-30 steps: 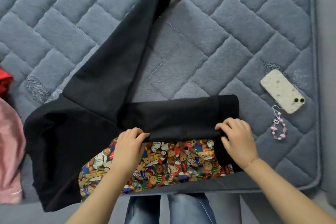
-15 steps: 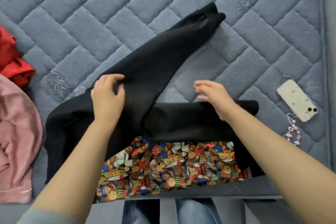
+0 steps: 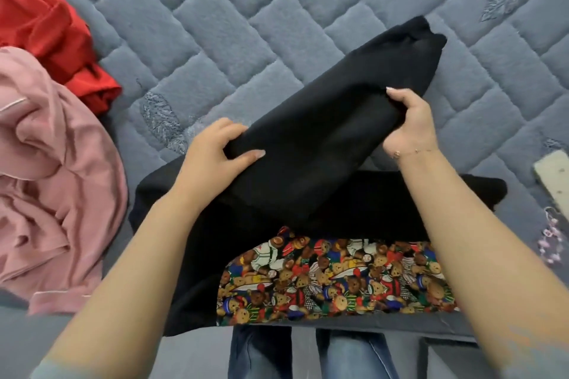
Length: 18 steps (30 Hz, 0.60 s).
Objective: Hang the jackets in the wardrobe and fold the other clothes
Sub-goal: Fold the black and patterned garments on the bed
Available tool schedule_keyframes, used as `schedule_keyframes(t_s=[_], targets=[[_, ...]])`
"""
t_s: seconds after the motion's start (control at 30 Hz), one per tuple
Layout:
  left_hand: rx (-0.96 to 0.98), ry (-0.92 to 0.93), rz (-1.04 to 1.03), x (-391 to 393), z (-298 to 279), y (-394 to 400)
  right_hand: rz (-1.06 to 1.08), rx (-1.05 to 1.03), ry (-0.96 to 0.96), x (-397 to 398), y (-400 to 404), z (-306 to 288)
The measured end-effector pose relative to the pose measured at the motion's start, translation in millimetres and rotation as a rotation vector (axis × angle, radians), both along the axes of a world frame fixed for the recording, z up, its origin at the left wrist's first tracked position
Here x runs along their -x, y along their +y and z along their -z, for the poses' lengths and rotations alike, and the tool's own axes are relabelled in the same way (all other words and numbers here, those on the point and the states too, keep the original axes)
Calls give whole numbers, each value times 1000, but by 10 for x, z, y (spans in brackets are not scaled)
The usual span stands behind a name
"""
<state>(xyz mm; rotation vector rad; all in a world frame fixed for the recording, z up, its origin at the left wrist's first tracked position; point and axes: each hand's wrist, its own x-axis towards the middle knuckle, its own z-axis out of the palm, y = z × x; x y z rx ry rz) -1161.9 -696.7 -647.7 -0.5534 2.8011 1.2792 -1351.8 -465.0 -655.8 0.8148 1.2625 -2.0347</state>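
Note:
A black sweatshirt (image 3: pixel 311 163) with a bright teddy-bear print panel (image 3: pixel 338 280) lies on the grey quilted bed (image 3: pixel 246 24), close to its near edge. One black sleeve runs diagonally up to the right, its cuff (image 3: pixel 421 34) at the far end. My left hand (image 3: pixel 215 154) grips that sleeve near the shoulder, thumb on top. My right hand (image 3: pixel 409 123) grips the sleeve's right edge further along, fingers curled under the cloth. The other sleeve is folded flat across the body.
A crumpled pink garment (image 3: pixel 52 188) lies at the left, with a red garment (image 3: pixel 52 31) behind it. A white phone (image 3: pixel 554 178) and a pink bead charm (image 3: pixel 551 240) sit at the right edge. My jeans-clad legs (image 3: pixel 308 354) stand against the bed's near edge.
Both hands left the folded sleeve near the print and went up to the diagonal sleeve. They now grip it and have drawn it over to the right.

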Motion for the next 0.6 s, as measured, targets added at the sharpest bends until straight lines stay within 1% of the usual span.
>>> schedule_keyframes(t_s=[0.07, 0.13, 0.23, 0.3, 0.33, 0.37, 0.4, 0.47, 0.5, 0.53, 0.57, 0.6], targets=[[-21, 7, 107, -302, -188, 51, 43, 19, -4, -403, 254, -215], [-62, -74, 249, -624, -298, 83, 55, 46, -50, -888, 541, -348], [-16, -374, 481, -1074, -282, 88, 40, -20, -140, -1628, 884, -315], [53, -582, 580, -1296, -190, 52, 26, -36, -199, -2027, 1001, -195], [93, -619, 606, -1362, -162, 10, 42, -30, -228, -2166, 1027, -138], [112, -584, 595, -1399, -143, -43, 69, -25, -252, -2251, 1030, -92], [97, -493, 531, -1419, -126, -110, 103, -24, -260, -2290, 1031, -42], [51, -290, 282, -1434, -72, -322, 193, -61, -243, -2277, 1013, 56], [74, -226, 145, -1425, -20, -465, 224, -75, -226, -2230, 990, 98], [120, -204, 35, -1407, 56, -614, 231, -83, -210, -2161, 951, 125], [166, -233, -39, -1384, 150, -751, 222, -100, -202, -2088, 888, 139], [189, -314, -83, -1367, 248, -857, 200, -129, -203, -2022, 819, 158]])
